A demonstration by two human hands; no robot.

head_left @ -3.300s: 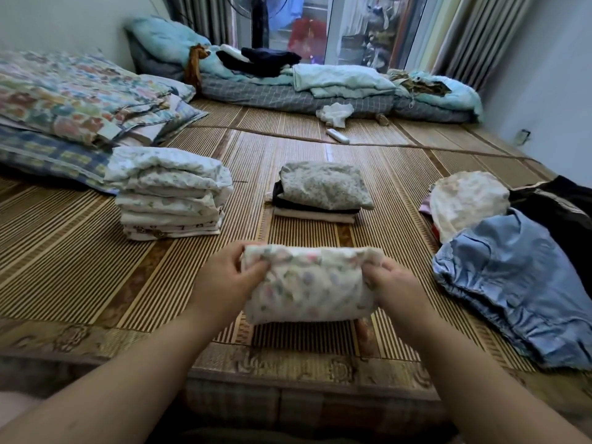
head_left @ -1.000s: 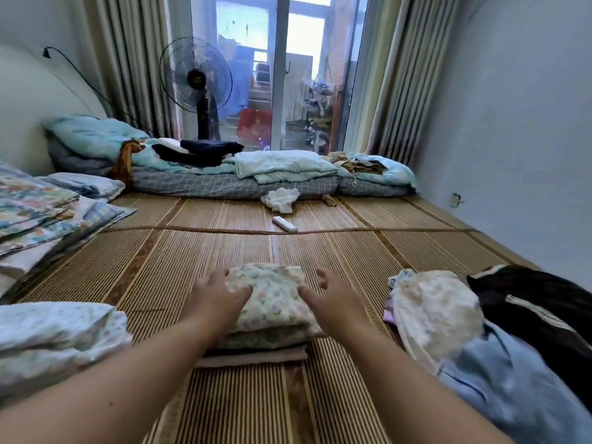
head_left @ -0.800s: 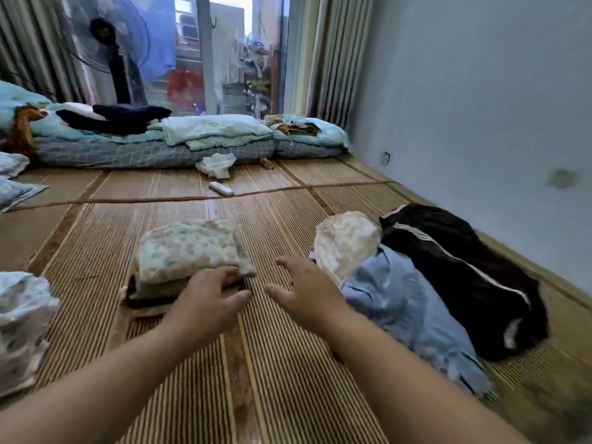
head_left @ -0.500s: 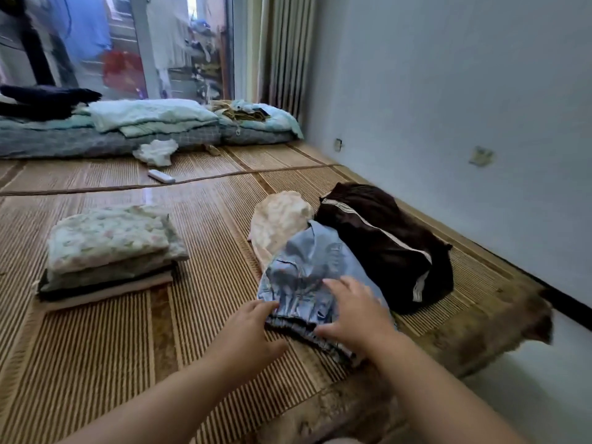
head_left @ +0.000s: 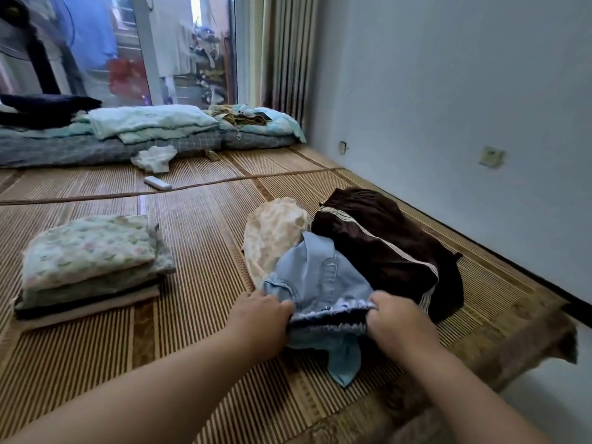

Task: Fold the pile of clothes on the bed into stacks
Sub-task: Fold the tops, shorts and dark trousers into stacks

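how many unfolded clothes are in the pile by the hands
3: a light blue denim garment gripped by the left hand and right hand, a cream floral one behind it, a dark brown striped one to its right. Others may lie hidden underneath.

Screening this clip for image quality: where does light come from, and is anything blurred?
Head view: daylight enters through the glass door, leaving a sheen on the mat; its near right corner is smeared; left hand, right hand and blue garment are readable.
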